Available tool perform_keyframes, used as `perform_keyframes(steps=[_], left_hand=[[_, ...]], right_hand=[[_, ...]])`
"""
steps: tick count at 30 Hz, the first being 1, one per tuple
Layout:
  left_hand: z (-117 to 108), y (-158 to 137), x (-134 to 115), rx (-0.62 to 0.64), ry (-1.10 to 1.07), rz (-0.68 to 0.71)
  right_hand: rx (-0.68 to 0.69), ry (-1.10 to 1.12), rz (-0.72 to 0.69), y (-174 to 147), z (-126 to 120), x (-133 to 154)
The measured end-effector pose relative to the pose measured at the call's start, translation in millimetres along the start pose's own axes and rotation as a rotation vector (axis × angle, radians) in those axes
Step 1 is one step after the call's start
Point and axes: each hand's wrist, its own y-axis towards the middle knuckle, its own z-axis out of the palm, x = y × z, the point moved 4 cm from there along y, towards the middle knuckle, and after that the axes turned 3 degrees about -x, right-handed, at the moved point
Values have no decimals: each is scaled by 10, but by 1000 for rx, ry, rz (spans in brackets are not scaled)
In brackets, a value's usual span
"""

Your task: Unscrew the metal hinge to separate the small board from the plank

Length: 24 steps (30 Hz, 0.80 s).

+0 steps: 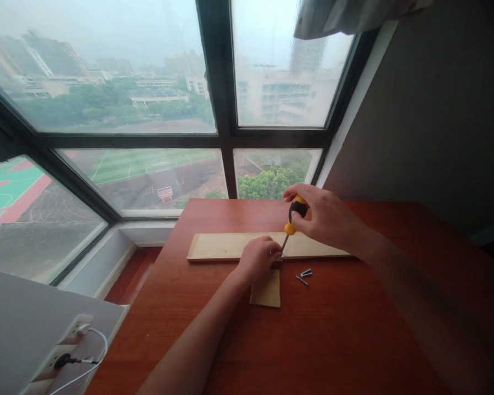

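Observation:
My right hand (331, 216) grips the yellow-and-black handle of a screwdriver (289, 228). Its shaft slants down toward the near edge of a long pale wooden board (220, 246) lying across the table. Beside the screwdriver tip, my left hand (258, 257) rests with fingers pinched together; a small shiny metal bit shows at the fingertips, too small to make out. Under and in front of that hand lies a small square wooden piece (267, 289). Several loose screws (304, 276) lie on the table to its right.
The reddish-brown wooden table (313, 340) stands against large dark-framed windows (226, 141). A grey wall (428, 120) rises at the right. Low on the left, a white cable (105, 343) and a black plug (62, 360) sit in wall sockets. Some cloth (346, 17) hangs at the top.

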Motion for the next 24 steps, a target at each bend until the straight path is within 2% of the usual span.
perform_keyframes(steps=[3, 9, 18, 24], left_hand=[[6, 29, 27, 16, -17, 34], [0, 77, 65, 51, -21, 64], [-12, 133, 83, 104, -37, 161], [14, 130, 103, 109, -47, 158]], right_hand=[[26, 11, -13, -11, 4, -13], [30, -257, 70, 2, 30, -64], [77, -63, 30, -30, 8, -23], [14, -206, 99, -24, -26, -35]])
